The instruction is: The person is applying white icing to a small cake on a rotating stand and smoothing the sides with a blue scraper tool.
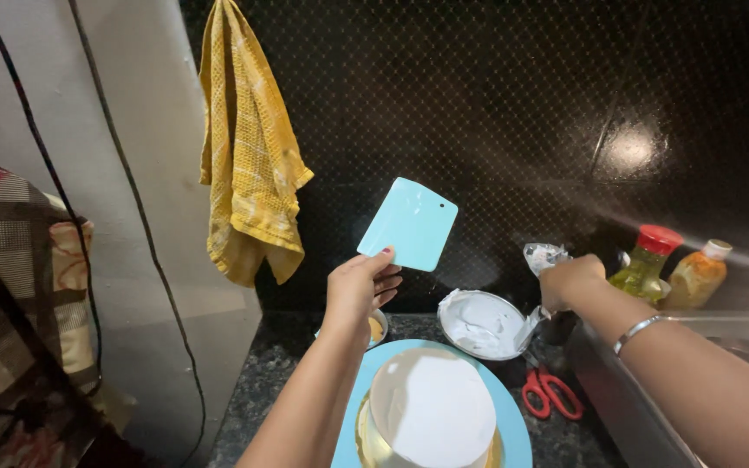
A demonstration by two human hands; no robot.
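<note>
My left hand [359, 286] holds up a light blue plastic scraper [409, 224] by its lower edge, above the counter. My right hand [570, 279] reaches to the right and closes around a crinkled clear plastic bag [544, 256] behind a steel bowl of white cream [482, 324]. Below the hands sits a round cake with a smooth white top [432, 407] on a gold board, which rests on a light blue round stand [513, 425]. A silver bangle circles my right wrist.
Red-handled scissors [551, 392] lie on the speckled dark counter right of the cake. Two bottles [648, 256] with yellow-orange liquid stand at the right by a dark tray. A yellow towel [249, 147] hangs on the wall at the left. A small bowl [378, 328] sits behind my left wrist.
</note>
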